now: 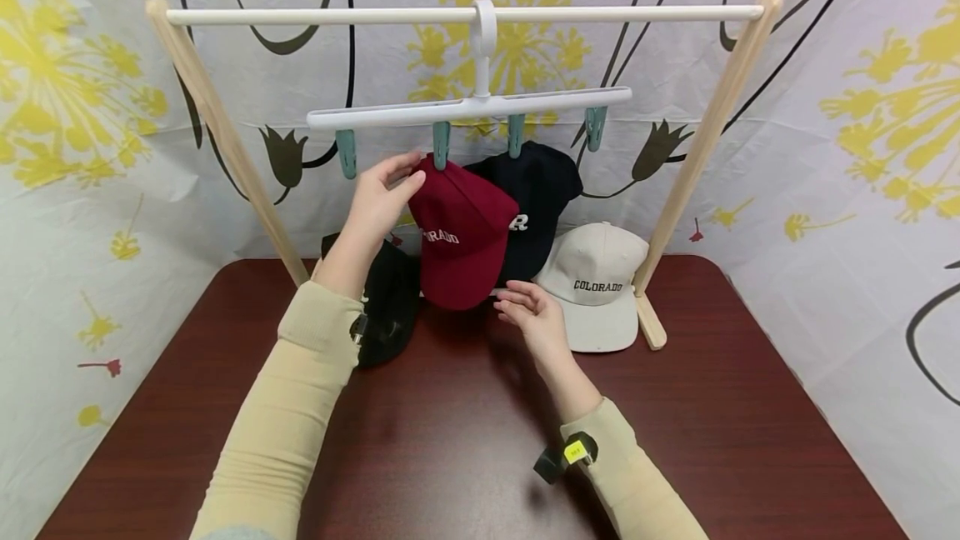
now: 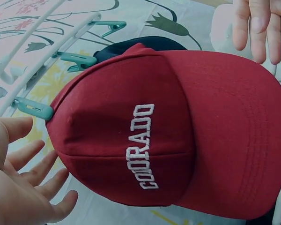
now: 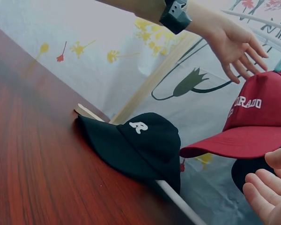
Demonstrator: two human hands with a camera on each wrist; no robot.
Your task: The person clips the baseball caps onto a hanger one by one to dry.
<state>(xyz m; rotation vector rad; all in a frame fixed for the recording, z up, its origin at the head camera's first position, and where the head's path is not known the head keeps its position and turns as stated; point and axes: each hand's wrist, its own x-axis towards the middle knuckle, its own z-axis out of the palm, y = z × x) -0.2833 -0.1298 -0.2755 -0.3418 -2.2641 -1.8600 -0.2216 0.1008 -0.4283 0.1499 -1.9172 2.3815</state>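
A red baseball cap lettered COLORADO hangs by its crown from a teal clip on the white hanger. My left hand is at the left of its crown; in the left wrist view the fingers are spread, fingertips right at the cap's edge. My right hand holds nothing, its fingers relaxed below and right of the red brim. Partly hidden behind the red cap, a dark navy cap with a white R hangs from another clip.
A black cap lies on the table at left, partly behind my left forearm. At right rests a cream COLORADO cap beside the rack's wooden leg. The hanger hooks over a white rod. Outer clips hold nothing.
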